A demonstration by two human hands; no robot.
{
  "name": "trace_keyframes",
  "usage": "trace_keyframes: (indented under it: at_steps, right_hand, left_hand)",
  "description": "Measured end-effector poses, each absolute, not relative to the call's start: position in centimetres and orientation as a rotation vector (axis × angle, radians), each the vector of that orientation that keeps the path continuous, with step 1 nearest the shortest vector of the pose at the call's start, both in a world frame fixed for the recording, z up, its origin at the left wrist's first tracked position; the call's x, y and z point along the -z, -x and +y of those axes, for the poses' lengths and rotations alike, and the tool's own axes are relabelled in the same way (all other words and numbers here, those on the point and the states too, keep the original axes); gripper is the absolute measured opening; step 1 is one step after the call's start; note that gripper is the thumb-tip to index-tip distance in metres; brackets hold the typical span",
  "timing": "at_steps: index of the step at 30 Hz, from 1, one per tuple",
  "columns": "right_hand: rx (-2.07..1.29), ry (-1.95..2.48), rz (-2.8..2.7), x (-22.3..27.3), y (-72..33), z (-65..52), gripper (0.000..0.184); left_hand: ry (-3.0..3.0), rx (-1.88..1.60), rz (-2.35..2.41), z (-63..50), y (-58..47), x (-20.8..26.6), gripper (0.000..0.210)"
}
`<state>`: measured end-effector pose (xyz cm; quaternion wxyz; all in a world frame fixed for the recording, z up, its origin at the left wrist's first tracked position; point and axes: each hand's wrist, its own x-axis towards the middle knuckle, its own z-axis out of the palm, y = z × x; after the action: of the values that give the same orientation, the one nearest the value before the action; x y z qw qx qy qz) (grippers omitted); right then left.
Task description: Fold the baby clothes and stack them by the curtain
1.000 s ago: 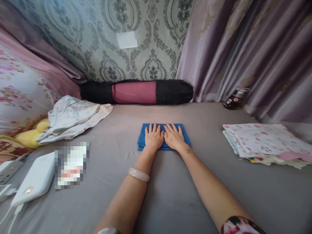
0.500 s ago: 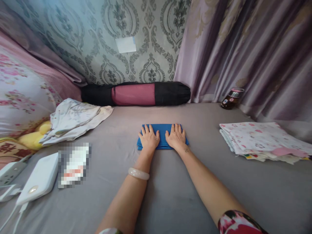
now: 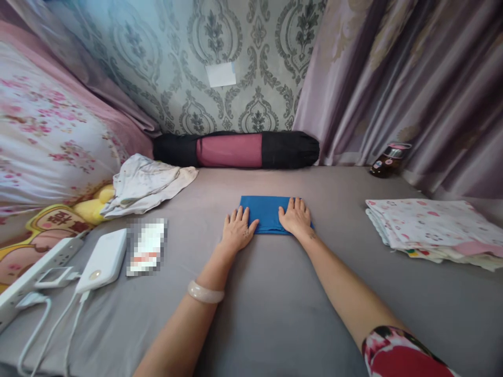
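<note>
A blue folded cloth [image 3: 264, 212] lies flat on the grey bed sheet [image 3: 271, 293], its layered front edge facing me. My left hand [image 3: 237, 229] is at the cloth's left front corner, palm down, fingers spread, with the thumb reaching over the near edge. Flat on the cloth's right end rests my right hand [image 3: 297, 215], its thumb out to the left. Neither hand grips anything. The left wrist wears a pale bangle [image 3: 205, 292].
To the right lies a stack of folded patterned cloths [image 3: 424, 225], with a dark bottle [image 3: 389, 159] behind. A black and pink roll [image 3: 231, 151] lies along the wall. At left are a crumpled white cloth [image 3: 147, 183], a white power bank [image 3: 102, 259] and a power strip [image 3: 43, 275] with cables.
My left hand has slid off the top of the blue cloth toward its left front corner. My right hand stays on the right end. The view has turned slightly left.
</note>
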<state>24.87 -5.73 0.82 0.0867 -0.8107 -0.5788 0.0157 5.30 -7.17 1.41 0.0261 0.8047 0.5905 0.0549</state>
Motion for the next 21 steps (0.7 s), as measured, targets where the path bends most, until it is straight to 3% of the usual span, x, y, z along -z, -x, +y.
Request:
trace_keyframes:
  at_steps: [21]
  right_hand:
    - [-0.122,2.372,-1.893,-1.2,-26.5,-6.3,0.067]
  left_hand:
    - [-2.365,-0.269,1.831,-7.6,-3.8,-1.2,0.070]
